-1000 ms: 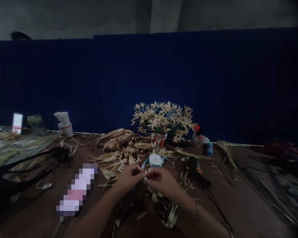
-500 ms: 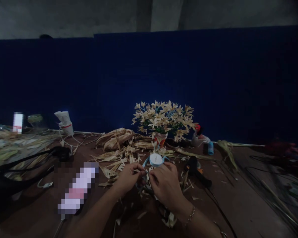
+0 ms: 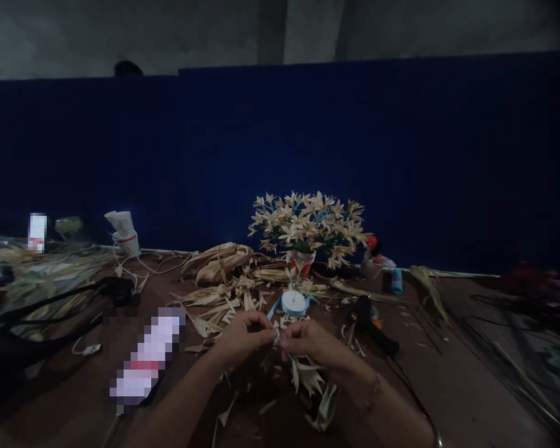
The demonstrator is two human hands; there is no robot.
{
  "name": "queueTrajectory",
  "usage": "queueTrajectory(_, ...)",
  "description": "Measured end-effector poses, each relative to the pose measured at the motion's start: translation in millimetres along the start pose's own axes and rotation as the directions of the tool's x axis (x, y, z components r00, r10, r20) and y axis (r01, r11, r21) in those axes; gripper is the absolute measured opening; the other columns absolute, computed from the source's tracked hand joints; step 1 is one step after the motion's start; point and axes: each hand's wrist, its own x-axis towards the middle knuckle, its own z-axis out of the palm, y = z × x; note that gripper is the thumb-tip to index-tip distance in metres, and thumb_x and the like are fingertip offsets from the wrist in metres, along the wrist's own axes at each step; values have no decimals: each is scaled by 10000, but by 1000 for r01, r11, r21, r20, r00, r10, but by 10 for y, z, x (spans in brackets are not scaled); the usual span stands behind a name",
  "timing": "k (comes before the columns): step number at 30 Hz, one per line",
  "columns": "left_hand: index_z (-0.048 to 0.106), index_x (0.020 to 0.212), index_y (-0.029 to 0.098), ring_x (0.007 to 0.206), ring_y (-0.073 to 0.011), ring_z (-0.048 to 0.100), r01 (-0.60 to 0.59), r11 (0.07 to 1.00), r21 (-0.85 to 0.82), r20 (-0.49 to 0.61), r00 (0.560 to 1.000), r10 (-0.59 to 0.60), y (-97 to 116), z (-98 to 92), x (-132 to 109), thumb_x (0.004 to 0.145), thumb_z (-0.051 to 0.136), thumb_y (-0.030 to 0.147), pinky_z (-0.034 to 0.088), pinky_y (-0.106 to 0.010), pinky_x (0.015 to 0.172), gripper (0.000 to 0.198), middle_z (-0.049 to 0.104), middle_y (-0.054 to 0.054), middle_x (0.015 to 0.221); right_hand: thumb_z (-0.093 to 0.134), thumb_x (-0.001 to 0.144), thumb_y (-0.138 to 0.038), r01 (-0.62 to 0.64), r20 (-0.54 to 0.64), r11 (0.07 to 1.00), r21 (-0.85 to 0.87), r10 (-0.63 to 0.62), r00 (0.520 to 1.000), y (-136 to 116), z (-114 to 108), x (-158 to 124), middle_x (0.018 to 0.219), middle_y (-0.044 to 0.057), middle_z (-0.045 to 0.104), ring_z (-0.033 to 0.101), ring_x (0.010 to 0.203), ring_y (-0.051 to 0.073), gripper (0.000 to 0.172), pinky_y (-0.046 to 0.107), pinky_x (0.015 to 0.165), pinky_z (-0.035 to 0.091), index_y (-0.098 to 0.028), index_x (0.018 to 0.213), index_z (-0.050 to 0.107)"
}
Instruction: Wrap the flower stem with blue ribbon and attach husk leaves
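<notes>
My left hand (image 3: pixel 246 339) and my right hand (image 3: pixel 315 343) meet in front of me, both with fingers pinched. A small pale piece shows between their fingertips, too small to name. Out from under my right fingers comes a thin stem with a corn-husk flower (image 3: pixel 308 377) on its end, its pointed petals toward me. Just beyond the hands lies a white disc-shaped roll of light-blue tape (image 3: pixel 294 302), a blue strip trailing off its left side. What the left fingertips hold is mostly hidden.
Behind the roll stands a pot (image 3: pixel 302 264) of husk flowers (image 3: pixel 308 221), with dried corn husks (image 3: pixel 221 264) to its left. A black glue gun (image 3: pixel 371 323) with a cord lies right. At left are a blurred-out phone-like object (image 3: pixel 147 354) and a black strap (image 3: pixel 51 305). Scraps litter the table.
Both hands have turned so that their fingertips meet, the right hand lower and flatter. The husk flower now shows below my right hand. The tape roll's top is more exposed.
</notes>
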Motion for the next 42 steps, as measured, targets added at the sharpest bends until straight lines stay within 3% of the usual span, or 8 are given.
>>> queueTrajectory(4,560,611,134,527,-84,458,-25,997,67,-67,997,29,-34,26,24,616,617,256,345,-193,509,135,539,17,576,558,666,-310,18,-139,990,-138,-37,990,12,13,26,616,11,593,490,552,117,156,242,557,351,-154,669,574)
queueTrajectory(10,572,628,141,450,-78,424,38,991,129,-122,992,-22,-57,13,89,625,596,268,309,-189,444,129,500,39,480,498,696,-133,43,-344,547,-836,-584,735,10,225,0,633,-8,589,509,695,146,108,375,867,223,-202,635,556)
queueTrajectory(22,552,681,137,399,-83,474,92,989,-114,-49,994,-98,-152,47,105,572,662,342,363,-197,418,257,529,41,482,437,775,-149,113,-320,476,-872,-730,604,105,255,-56,656,8,575,479,688,140,152,354,835,236,-187,686,554)
queueTrajectory(26,604,676,125,433,-83,474,30,998,-63,-89,995,-35,-176,25,107,569,671,322,371,-202,451,234,549,22,510,457,766,-195,193,-382,602,-775,-690,615,119,236,-78,681,16,593,489,702,154,142,359,815,256,-196,701,584)
queueTrajectory(29,605,653,136,461,-86,483,14,996,-84,-68,997,-20,-114,24,61,561,680,302,373,-205,472,204,560,19,548,516,726,-292,234,-434,887,-398,-406,804,175,169,-58,643,14,590,504,648,155,140,298,678,341,-183,673,586)
queueTrajectory(33,572,623,138,487,-85,488,12,988,-151,-8,1000,-13,-37,60,-2,552,689,274,378,-205,502,193,556,23,566,562,674,-383,2,-29,962,275,6,1000,257,51,-3,561,1,560,435,457,78,257,210,476,311,-136,604,559)
queueTrajectory(38,559,619,133,486,-80,458,8,1000,-13,-54,999,-9,-44,86,-3,572,663,299,353,-191,487,202,529,31,542,610,624,-353,101,-186,984,146,-73,980,238,84,19,613,9,580,494,541,108,217,231,538,360,-147,677,568)
queueTrajectory(42,574,617,131,533,-98,484,-3,993,122,-102,995,15,-56,104,17,583,645,306,372,-194,501,193,549,14,576,536,687,-228,182,-447,811,-555,-476,757,180,195,-44,682,7,596,521,718,155,63,314,748,334,-192,666,583)
